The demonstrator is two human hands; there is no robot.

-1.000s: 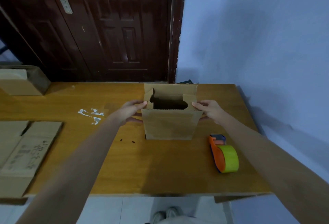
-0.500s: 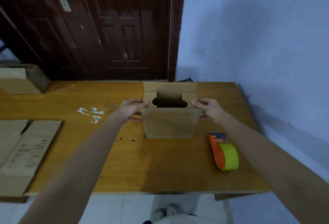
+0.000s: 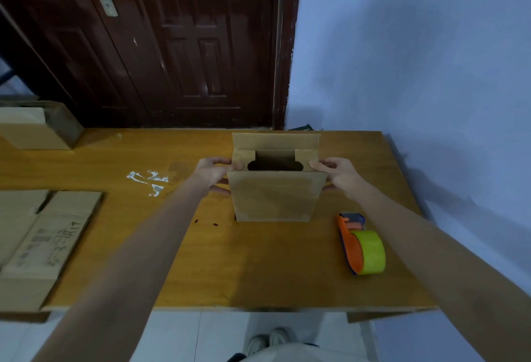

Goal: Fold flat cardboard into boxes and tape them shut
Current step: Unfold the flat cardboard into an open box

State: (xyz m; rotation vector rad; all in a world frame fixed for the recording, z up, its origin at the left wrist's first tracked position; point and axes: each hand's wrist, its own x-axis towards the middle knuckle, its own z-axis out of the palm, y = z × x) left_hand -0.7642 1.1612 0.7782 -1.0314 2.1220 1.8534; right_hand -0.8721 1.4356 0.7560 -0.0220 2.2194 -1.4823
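- A flattened cardboard sheet (image 3: 43, 244) with printed markings lies at the left edge of the wooden table (image 3: 201, 269), partly over the near rim; behind it, at the far left, stands a made-up cardboard box (image 3: 37, 129).
- White paint-like smears (image 3: 149, 180) mark the tabletop between those cartons and the hands.
- The left hand (image 3: 212, 175) grips the left side of the half-folded cardboard box (image 3: 275, 198), thumb on the left side flap and fingers curled round the wall below.
- That box stands upright near the middle of the table (its near flap up, its far flap up too), with both side flaps folded inward over a dark opening.
- The right hand (image 3: 339, 175) grips the box's right side in the same way, thumb pressing the right flap.
- An orange tape dispenser (image 3: 360, 244) with a yellow-green roll lies on the table just right of the box, apart from it.
- Behind the table are a dark brown door (image 3: 172, 45) and a pale blue wall (image 3: 416, 60).
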